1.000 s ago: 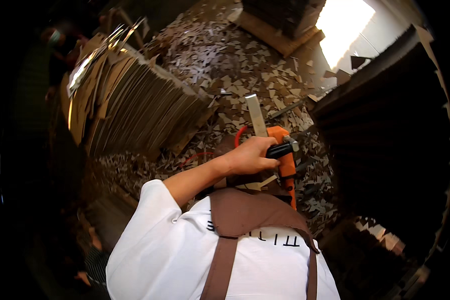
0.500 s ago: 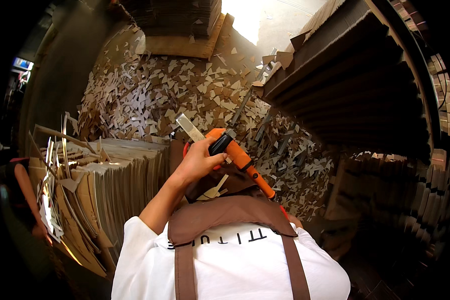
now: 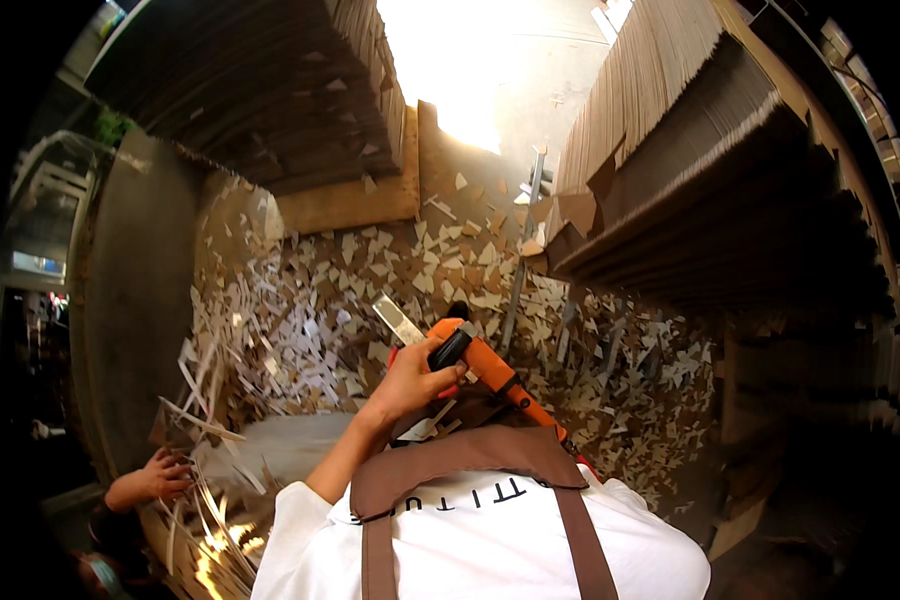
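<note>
My left hand (image 3: pixel 410 383) is closed around the black part of an orange handheld power tool (image 3: pixel 492 368), in front of my chest. A flat silver bar (image 3: pixel 398 318) sticks out from the tool's far left end. The tool slants down to the right, its near end by my apron (image 3: pixel 460 460), where something red shows. A few pale cardboard scraps (image 3: pixel 425 428) lie in the fold behind the apron's top edge. My right hand cannot be made out; that side ends in my white sleeve.
Cardboard scraps (image 3: pixel 450 250) litter the floor. Tall cardboard stacks stand at the far left (image 3: pixel 260 100) and right (image 3: pixel 660 110). At the lower left, another person's hand (image 3: pixel 160 478) is at loose cardboard strips (image 3: pixel 215 440). A grey panel (image 3: pixel 140 310) rises on the left.
My view has tilted up and shifted, so the stacks and floor sit lower in the picture. My left hand keeps hold of the tool. The other person's hand now reaches among the strips.
</note>
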Tool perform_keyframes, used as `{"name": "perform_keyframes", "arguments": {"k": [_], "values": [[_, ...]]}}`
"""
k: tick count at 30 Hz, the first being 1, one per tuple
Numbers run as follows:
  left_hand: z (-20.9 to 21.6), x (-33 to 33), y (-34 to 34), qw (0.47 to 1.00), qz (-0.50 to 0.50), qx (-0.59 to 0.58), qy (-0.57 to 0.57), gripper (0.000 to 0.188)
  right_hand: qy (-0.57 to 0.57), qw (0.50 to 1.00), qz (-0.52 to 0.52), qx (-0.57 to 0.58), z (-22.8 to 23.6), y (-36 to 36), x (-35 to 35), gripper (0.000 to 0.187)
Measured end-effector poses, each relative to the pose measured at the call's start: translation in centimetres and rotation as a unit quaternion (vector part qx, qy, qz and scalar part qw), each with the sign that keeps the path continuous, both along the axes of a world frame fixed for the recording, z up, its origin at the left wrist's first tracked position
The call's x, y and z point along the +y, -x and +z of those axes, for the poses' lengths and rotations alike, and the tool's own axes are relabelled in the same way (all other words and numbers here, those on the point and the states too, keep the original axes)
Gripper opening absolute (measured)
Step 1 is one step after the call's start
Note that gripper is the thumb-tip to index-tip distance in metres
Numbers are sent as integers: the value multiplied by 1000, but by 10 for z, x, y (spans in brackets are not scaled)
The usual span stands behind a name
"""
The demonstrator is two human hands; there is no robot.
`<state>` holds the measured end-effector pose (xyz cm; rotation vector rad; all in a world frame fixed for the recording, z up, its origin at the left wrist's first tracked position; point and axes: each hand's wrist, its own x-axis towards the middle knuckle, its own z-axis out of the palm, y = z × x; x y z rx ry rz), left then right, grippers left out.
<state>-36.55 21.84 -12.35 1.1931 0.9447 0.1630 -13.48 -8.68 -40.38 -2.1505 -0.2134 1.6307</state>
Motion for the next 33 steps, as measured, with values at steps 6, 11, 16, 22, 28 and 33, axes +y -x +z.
{"name": "perform_keyframes", "arguments": {"k": [6,11,16,22,28,33], "values": [[-14,150,-31,997,-39,21,-59,26,-92,987,109,-78,7,4,252,22],[7,240,-77,983,-87,40,-156,24,-148,975,125,-107,42,-19,381,22],[28,328,-142,982,-156,23,-102,24,-159,975,93,-125,54,-69,462,22],[0,433,-254,959,-269,-1,-92,27,-136,978,19,-154,46,-138,536,22],[-44,537,-393,905,-390,0,-170,34,-32,972,-126,-195,25,-212,565,21],[-24,609,-530,864,-485,0,-134,24,108,910,-335,-221,25,-233,556,21]]}}
